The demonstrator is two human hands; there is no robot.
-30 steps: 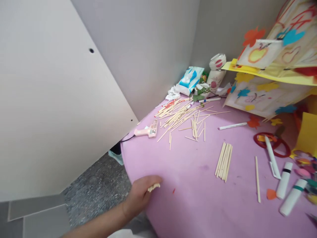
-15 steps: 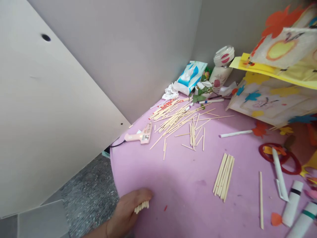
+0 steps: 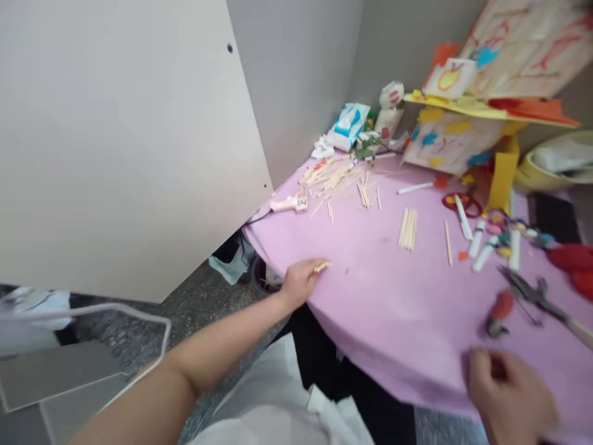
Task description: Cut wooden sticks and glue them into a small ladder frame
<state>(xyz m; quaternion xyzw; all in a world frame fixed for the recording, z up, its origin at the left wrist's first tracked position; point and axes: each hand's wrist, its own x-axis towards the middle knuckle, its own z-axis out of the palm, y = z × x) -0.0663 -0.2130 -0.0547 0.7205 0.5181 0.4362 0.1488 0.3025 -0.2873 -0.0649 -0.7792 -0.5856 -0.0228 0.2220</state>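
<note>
At the near left edge of the pink-covered table (image 3: 380,303), my left hand (image 3: 300,283) is closed round a small bundle of wooden sticks (image 3: 322,266), whose ends show past the fingers. My right hand (image 3: 509,392) is over the table's near right edge, blurred, with its fingers curled; whether they hold anything is unclear. Beyond it lie pliers with red on them (image 3: 501,309) and a longer metal tool (image 3: 537,296). A neat row of sticks (image 3: 407,229) lies mid-table, with a single stick (image 3: 448,242) to its right.
Loose sticks (image 3: 336,176) are heaped at the back left near a pink glue gun (image 3: 290,204). Wipes (image 3: 349,123) and a white bottle (image 3: 388,123) stand by the wall. Markers (image 3: 485,253), red-handled scissors (image 3: 449,201) and a decorated paper structure (image 3: 456,139) are on the right.
The view has swung right and taken in more of the near side. My right hand and the metal tools have come into view. My left hand still holds its bundle at the table edge.
</note>
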